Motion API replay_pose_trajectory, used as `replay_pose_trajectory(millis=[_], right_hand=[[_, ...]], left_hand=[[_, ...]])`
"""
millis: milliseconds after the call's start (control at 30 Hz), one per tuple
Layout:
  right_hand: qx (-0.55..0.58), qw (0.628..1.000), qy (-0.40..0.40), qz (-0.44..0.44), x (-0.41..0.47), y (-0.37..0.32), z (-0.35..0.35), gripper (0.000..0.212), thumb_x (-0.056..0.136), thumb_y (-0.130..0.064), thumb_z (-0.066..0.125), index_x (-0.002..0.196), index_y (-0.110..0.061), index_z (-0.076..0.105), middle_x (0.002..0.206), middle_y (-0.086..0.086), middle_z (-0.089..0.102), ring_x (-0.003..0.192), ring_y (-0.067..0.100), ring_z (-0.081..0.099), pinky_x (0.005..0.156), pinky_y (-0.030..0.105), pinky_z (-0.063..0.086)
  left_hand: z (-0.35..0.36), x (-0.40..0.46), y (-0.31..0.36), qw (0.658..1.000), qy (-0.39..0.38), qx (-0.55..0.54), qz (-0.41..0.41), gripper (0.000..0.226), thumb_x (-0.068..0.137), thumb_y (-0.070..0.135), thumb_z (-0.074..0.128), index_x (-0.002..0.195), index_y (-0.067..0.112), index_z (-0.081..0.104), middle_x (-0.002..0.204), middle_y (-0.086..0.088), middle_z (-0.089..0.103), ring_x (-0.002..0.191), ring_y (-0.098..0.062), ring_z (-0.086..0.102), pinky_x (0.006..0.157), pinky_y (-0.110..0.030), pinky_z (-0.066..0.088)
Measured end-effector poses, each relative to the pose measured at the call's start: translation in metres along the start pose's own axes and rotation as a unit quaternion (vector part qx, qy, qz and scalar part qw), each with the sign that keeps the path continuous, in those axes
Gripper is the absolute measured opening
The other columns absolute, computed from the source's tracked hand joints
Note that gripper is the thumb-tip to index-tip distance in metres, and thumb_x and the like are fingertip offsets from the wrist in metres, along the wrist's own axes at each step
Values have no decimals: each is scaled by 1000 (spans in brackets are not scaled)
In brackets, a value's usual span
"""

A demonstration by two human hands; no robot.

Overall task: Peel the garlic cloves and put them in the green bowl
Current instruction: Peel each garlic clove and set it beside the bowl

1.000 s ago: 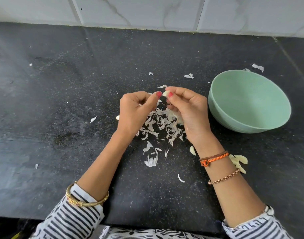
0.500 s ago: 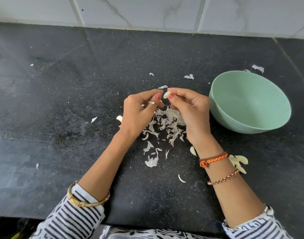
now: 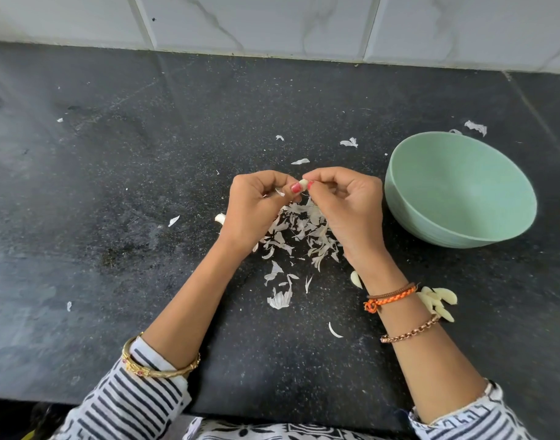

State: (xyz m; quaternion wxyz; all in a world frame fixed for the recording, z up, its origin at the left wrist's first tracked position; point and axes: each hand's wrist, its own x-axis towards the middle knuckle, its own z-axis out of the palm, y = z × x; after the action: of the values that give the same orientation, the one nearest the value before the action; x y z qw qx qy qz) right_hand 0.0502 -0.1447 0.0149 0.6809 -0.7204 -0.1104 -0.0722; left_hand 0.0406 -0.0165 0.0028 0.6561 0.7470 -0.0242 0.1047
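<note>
Closest to the body, a few peeled cloves sit half hidden behind the right wrist, w/ a heap of skins under the hands. Further out, left hand and right hand both pinch one garlic clove at fingertips; it's prob light, firm, slippery, so grip the ends. Beyond, the green bowl looks empty, near inner wall hidden tho.

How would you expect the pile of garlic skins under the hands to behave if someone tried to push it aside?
The garlic skins look thin and curled, so they are probably very light and would scatter rather than slide together. Stray flakes already lie far across the counter, which suggests that they drift easily. They are likely floppy and hard to pinch.
</note>
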Motion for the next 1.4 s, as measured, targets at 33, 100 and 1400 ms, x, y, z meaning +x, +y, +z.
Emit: replay_pose_trajectory(millis=[33, 100, 1400], right_hand=[[-1, 1000, -4, -3, 0, 0, -1, 18, 78, 11, 61, 79, -4, 70, 47, -18, 57, 44, -4, 51, 46, 5, 36], [4, 1000, -8, -3, 1, -1, -2, 18, 77, 13, 59, 74, -3, 68, 47, -17, 57, 43, -3, 51, 46, 5, 36], [-169, 967, 146, -126, -43, 9, -13, 13, 83, -9, 60, 78, -3, 71, 73, -8, 64, 66, 9, 61, 60, 27, 51]], left_hand=[[0, 0, 0, 1000, -3, 0, 3, 19, 84, 8, 65, 69, 20, 65, 54, 16, 61, 46, 2, 41, 49, -11, 32], [1, -1, 0, 1000, -13, -6, 4, 21, 83, 12, 66, 66, 24, 66, 53, 14, 61, 47, -5, 38, 46, -15, 29], [30, -17, 10, 997, -29, -64, -16, 46, 82, 10, 55, 37, 18, 52, 34, 11, 36, 37, -3, 26, 40, -15, 23]])
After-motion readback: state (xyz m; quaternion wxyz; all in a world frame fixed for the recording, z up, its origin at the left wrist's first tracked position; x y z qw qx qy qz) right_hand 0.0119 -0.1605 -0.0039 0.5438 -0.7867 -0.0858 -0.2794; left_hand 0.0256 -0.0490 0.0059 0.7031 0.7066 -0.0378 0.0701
